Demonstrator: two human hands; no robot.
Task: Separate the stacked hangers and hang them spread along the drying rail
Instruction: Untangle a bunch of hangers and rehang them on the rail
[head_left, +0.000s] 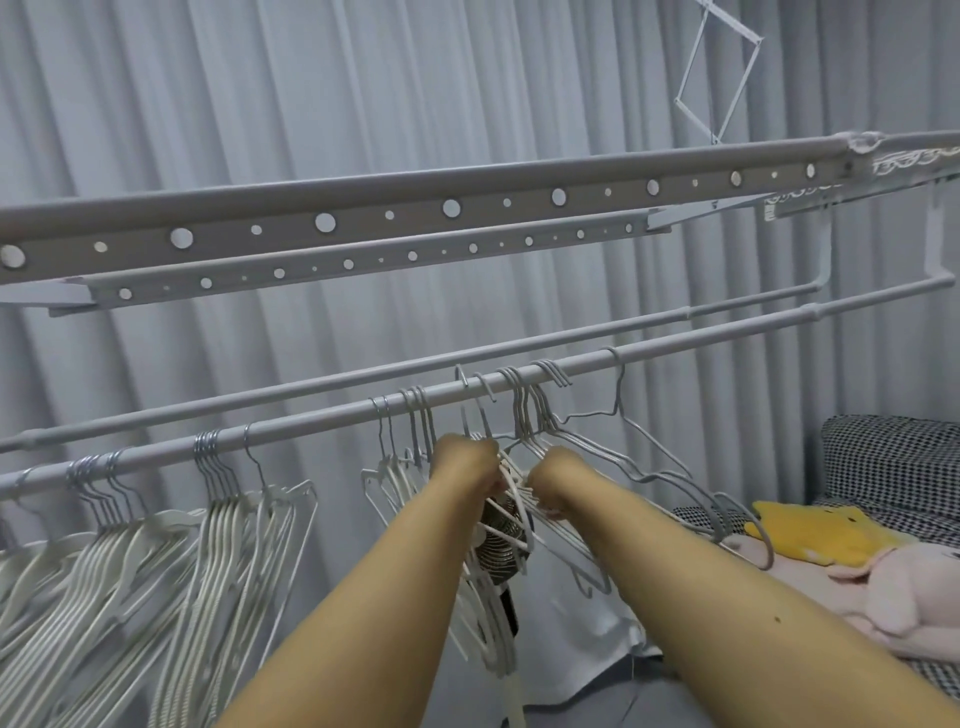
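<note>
A grey drying rail (332, 415) slopes up to the right, with a second rail behind it. Several bunches of white and grey hangers (228, 519) hang along its left and middle parts. Below the rail's middle, my left hand (465, 462) and my right hand (558, 480) both grip a tangled stack of white hangers (511, 488) between them. The stack's lower part (485, 623) dangles under my wrists. To the right, a few grey wire hangers (623, 457) hook on the rail and splay out sideways.
Above hangs a perforated grey rack beam (452, 208). Pale curtains (260, 104) fill the background. A small fan (501, 545) stands behind the held stack. At the right lie a checkered pillow (893, 457), a yellow plush (826, 535) and a pink plush (904, 608).
</note>
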